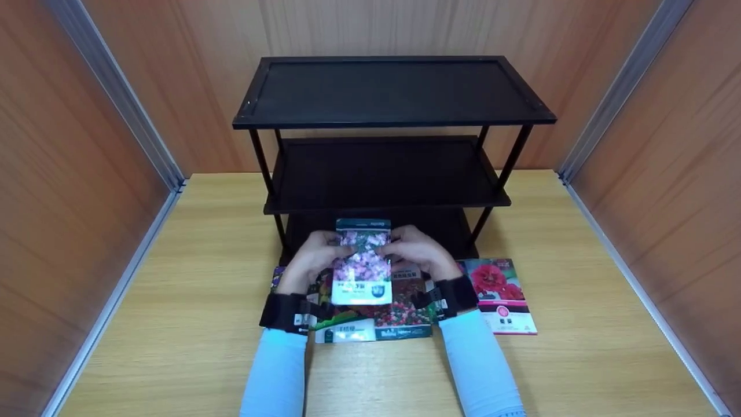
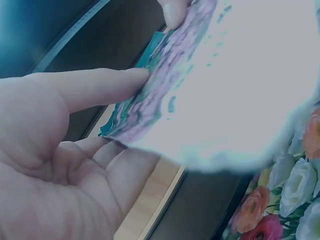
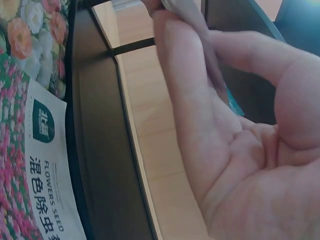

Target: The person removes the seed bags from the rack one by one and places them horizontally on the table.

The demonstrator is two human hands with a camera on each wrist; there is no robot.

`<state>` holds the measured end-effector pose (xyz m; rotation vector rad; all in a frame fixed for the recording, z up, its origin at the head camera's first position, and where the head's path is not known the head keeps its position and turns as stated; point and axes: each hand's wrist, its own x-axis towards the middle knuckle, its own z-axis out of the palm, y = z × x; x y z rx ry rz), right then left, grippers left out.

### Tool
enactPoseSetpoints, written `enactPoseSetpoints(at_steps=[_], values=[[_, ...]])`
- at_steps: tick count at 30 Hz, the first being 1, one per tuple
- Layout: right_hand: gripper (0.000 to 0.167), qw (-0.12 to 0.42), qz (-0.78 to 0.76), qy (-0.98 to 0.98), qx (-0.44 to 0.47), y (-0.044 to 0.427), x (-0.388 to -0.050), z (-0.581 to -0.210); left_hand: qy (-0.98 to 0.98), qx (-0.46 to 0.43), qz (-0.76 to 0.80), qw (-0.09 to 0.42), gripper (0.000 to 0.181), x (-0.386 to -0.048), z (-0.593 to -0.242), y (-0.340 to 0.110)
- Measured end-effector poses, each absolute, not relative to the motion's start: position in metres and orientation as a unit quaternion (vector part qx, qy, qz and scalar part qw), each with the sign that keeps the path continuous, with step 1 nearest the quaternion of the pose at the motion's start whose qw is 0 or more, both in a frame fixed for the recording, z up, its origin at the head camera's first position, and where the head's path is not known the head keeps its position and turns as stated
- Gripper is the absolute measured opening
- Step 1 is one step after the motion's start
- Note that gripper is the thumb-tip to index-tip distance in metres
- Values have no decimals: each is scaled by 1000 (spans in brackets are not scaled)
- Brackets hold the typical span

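Observation:
My left hand (image 1: 315,256) and right hand (image 1: 421,252) hold one flower seed packet (image 1: 363,263) upright between them. It has a dark green top, pink-purple blossoms and a white lower band. Each thumb presses on its front, with the other fingers behind it. The left wrist view shows the packet's (image 2: 170,95) front tilted and washed out by glare. Only a thin edge of it shows past the fingers in the right wrist view. Below the hands lie more seed packets: one with small red flowers (image 1: 408,304), one with a white strip (image 1: 347,331).
Behind the hands stands a black three-tier shelf (image 1: 382,95), its lowest tier partly hidden by hands and packet. A packet with large red flowers (image 1: 503,289) lies right of the right wrist. Another packet's purple corner (image 1: 277,277) shows by the left wrist. Wooden panels enclose the table (image 1: 191,324).

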<state>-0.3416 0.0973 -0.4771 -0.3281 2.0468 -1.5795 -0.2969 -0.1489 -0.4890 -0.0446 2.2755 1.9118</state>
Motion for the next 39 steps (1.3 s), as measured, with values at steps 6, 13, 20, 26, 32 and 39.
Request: enactPoseSetpoints(at_steps=[6,13,20,26,32,39], values=[[25,259,-580,760,-138,102,-343,-477,763,16,639,94,10,-295,-487,-145],[31,231,-595,753,-160,110,-346,-472,765,63,634,96,15,-293,-483,-143],[24,207,-571,767,-208,112,-345,-467,759,81,638,99,16,-292,-480,-139],[21,195,-559,776,-217,114,-343,-463,763,75,634,103,19,-292,-478,-137],[26,194,-607,745,-198,120,-342,-457,754,89,642,110,32,-291,-476,-143],[29,190,-645,713,-197,130,-340,-447,766,128,620,112,30,-288,-472,-153]])
